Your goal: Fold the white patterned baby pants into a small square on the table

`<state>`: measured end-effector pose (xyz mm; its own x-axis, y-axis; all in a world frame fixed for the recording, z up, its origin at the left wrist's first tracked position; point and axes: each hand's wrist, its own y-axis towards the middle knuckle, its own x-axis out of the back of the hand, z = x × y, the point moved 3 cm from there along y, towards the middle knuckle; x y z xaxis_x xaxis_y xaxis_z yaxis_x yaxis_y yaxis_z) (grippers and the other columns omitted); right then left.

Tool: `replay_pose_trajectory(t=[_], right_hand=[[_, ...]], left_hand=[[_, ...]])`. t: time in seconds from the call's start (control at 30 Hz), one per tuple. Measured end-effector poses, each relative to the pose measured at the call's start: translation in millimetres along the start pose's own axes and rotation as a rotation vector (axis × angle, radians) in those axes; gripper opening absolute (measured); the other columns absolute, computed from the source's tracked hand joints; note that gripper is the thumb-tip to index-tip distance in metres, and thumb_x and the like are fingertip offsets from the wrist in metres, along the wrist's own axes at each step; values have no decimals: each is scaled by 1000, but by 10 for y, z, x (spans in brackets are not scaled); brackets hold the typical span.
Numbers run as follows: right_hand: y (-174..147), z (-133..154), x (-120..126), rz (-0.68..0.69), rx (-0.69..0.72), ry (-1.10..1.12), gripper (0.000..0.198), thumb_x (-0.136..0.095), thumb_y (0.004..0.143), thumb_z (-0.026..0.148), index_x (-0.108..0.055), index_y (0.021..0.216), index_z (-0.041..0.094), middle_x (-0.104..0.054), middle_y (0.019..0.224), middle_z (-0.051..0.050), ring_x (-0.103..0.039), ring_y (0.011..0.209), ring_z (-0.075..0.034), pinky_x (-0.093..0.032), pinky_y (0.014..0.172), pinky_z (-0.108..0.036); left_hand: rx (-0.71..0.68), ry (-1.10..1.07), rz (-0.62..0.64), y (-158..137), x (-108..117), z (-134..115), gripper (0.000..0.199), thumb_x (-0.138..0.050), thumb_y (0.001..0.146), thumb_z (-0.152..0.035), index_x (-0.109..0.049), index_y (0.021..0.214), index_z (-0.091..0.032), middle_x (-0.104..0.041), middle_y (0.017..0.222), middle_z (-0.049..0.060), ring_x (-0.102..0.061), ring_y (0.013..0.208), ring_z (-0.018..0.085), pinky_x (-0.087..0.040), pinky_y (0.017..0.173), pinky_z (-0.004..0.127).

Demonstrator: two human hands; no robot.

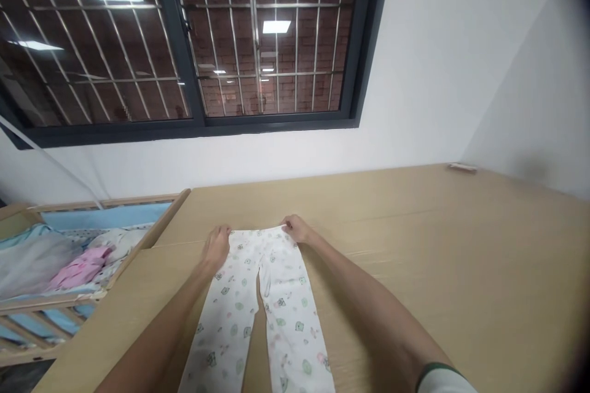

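Observation:
A pair of white baby trousers (pixel 286 295) with a small green, grey and pink print lies spread on the tan table, waistband at the far end and both legs toward me. The ends of the legs run out of the bottom of the view. My left hand (pixel 216 250) is closed on the left corner of the waistband. At the right corner of that band, my right hand (pixel 296 228) pinches the cloth between thumb and fingers. Between the two hands the waistband is stretched nearly straight.
The tan table (pixel 415 245) reaches back to a white wall. On the left stands a wooden cot (pixel 168 215) with blue lining, holding a pink cloth (pixel 83 267) and pale bedding. A small flat white item (pixel 462 167) lies at the far right corner. Above is a barred window (pixel 276 120).

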<state>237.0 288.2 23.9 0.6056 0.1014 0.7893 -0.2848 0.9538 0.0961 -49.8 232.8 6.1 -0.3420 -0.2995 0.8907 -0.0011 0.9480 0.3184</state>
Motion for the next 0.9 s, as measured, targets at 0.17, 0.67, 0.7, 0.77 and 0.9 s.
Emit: replay_pose_trajectory(t=[0.17,0.67,0.7,0.77,0.9], right_hand=[[208,-141,-148,-61,-52,-76,11,-62,88,16,-68,96,19,-70,96,-3,-61,92,-18,-39,83,-27],[468,-352,-61,-57,-107,-98,11,-62,88,19,-68,97,20,-71,98,-3,-63,93,-17,-41,83,-26],[480,-364,-59,-49,-108,-91,11,-63,87,20,-68,97,20,-71,98,-3,-63,92,-16,-42,81,-25],[507,-390,-52,-31,-108,-74,9,-65,86,21,-69,94,19,-72,96,-4,-64,89,-16,-43,79,-23],[574,-431,-37,0,-114,-47,7,-67,83,20,-71,89,17,-73,96,-4,-65,89,-15,-44,77,-21]], left_hand=[[71,42,3,206,-184,84,22,-44,101,-26,-61,105,-13,-63,105,9,-60,99,21,-47,91,37],[120,48,45,244,76,-711,34,-34,102,-27,-55,125,-13,-57,128,19,-51,123,28,-39,101,42],[79,30,72,146,96,-877,35,-33,102,-28,-55,125,-13,-58,127,19,-52,123,28,-39,100,40],[-40,-21,181,-147,102,-1255,32,-38,101,-36,-60,114,-17,-66,114,13,-60,110,25,-44,90,34],[-269,-97,468,-982,47,-1968,44,-51,89,-59,-66,74,-21,-70,74,8,-66,69,22,-44,63,32]])
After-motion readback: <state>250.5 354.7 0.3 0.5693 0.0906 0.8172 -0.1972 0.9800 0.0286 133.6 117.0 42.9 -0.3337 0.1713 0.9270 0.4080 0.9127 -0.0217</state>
